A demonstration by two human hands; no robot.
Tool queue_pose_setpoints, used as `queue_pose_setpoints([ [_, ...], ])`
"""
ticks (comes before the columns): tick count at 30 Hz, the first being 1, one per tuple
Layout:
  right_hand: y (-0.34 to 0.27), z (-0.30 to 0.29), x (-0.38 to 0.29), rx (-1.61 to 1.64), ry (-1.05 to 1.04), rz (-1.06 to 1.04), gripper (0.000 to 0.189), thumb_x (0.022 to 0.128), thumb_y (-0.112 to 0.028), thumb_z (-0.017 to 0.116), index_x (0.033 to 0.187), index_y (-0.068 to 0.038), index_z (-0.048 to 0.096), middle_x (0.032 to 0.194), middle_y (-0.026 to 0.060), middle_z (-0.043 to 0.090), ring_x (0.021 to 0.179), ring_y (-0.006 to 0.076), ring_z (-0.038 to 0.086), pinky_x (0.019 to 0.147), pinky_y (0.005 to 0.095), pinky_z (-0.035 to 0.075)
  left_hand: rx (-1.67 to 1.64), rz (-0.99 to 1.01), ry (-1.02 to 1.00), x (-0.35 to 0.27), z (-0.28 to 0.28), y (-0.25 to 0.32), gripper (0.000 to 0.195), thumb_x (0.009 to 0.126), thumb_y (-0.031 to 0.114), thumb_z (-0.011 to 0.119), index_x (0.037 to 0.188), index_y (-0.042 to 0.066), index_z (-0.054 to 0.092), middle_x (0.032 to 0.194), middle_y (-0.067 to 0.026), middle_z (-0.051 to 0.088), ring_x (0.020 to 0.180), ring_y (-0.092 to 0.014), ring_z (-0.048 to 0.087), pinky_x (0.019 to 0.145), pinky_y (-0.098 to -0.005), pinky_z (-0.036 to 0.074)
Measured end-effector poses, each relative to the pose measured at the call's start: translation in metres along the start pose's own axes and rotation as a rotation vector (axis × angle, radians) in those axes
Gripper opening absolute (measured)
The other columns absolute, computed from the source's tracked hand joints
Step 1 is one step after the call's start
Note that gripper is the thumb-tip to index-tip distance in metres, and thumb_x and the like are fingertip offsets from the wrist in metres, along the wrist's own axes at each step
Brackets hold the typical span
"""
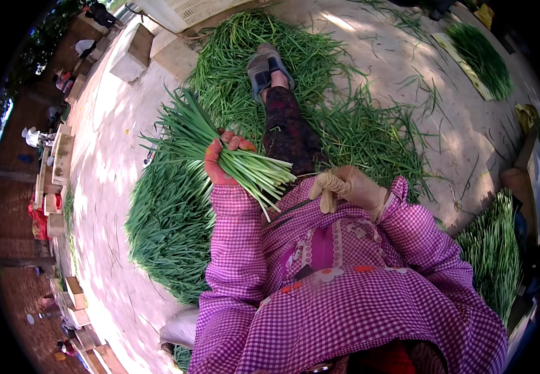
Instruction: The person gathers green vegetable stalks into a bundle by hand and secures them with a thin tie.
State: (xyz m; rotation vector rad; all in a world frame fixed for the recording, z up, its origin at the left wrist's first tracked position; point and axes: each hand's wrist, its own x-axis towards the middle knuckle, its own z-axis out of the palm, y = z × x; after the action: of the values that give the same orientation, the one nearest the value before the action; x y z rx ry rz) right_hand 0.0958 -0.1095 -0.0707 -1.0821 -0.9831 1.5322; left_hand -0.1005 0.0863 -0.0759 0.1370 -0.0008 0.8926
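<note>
My left hand (225, 156), in an orange-red patterned glove, is closed around a bunch of green leafy stalks, likely garlic chives (260, 173). Their pale cut ends point right, towards my lap, and the dark leaves fan out to the upper left. My right hand (347, 189), in a tan glove, is held over my lap with its fingers bent; thin dark leaves lie near its fingertips, and whether it pinches one I cannot tell. A large heap of the same stalks (167, 229) lies beside my left arm. Loose leaves (232, 61) are spread around my shoes (270, 68).
A white plastic crate (195, 14) stands beyond my feet, near concrete blocks (132, 53). More stalks lie at the right (490, 252) and on a pale board (461, 65) at the upper right. Several people sit or stand among boxes at the far left.
</note>
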Motion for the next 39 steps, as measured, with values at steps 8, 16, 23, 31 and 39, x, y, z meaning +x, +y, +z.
queue_pose_setpoints([
  [8, 0.008, 0.012, 0.01, 0.076, 0.089, -0.036, 0.021, 0.094, -0.012, 0.053, 0.087, 0.004, 0.067, 0.07, 0.008, 0.065, 0.057, 0.0149, 0.062, 0.054, 0.0244, 0.05, -0.005, 0.057, 0.019, -0.002, 0.002, 0.0, 0.013, 0.084, 0.012, 0.057, 0.095, 0.005, 0.054, 0.085, -0.0013, 0.053, 0.077, -0.016, 0.054, 0.079, -0.0363, 0.046],
  [16, -0.003, 0.007, 0.008, 0.179, 0.112, 0.042, 0.024, 0.094, -0.018, 0.059, 0.099, 0.004, 0.065, 0.079, 0.0092, 0.066, 0.063, 0.0117, 0.06, 0.061, 0.0227, 0.05, -0.112, 0.067, 0.0, -0.001, -0.005, 0.005, 0.011, 0.082, 0.012, 0.058, 0.087, 0.007, 0.05, 0.08, 0.0, 0.052, 0.076, -0.015, 0.054, 0.08, -0.0354, 0.045],
  [23, 0.014, 0.057, 0.044, 0.694, 0.066, -0.029, 0.02, 0.092, -0.017, 0.06, 0.098, 0.003, 0.061, 0.076, 0.0054, 0.064, 0.056, 0.0111, 0.052, 0.065, 0.0274, 0.049, -0.167, 0.099, -0.047, -0.003, -0.004, -0.006, 0.015, 0.081, 0.011, 0.06, 0.095, 0.006, 0.054, 0.082, 0.0012, 0.053, 0.074, -0.013, 0.053, 0.077, -0.034, 0.044],
  [31, 0.02, -0.031, 0.001, 0.196, 0.238, -0.077, 0.025, 0.094, -0.02, 0.058, 0.1, 0.004, 0.064, 0.08, 0.0076, 0.065, 0.066, 0.0123, 0.06, 0.057, 0.0252, 0.048, 0.401, -0.12, 0.127, -0.019, 0.011, 0.048, 0.025, 0.081, 0.015, 0.058, 0.103, 0.004, 0.056, 0.076, -0.0051, 0.051, 0.065, -0.018, 0.05, 0.066, -0.0336, 0.044],
  [39, 0.007, -0.036, 0.003, -0.134, 0.435, -0.131, 0.027, 0.095, -0.019, 0.057, 0.11, 0.004, 0.063, 0.087, 0.0062, 0.066, 0.075, 0.0107, 0.058, 0.071, 0.0247, 0.05, 1.281, -0.363, 0.168, -0.059, 0.017, 0.103, 0.017, 0.079, 0.012, 0.066, 0.079, -0.005, 0.063, 0.066, -0.0133, 0.061, 0.057, -0.024, 0.059, 0.054, -0.0362, 0.048],
])
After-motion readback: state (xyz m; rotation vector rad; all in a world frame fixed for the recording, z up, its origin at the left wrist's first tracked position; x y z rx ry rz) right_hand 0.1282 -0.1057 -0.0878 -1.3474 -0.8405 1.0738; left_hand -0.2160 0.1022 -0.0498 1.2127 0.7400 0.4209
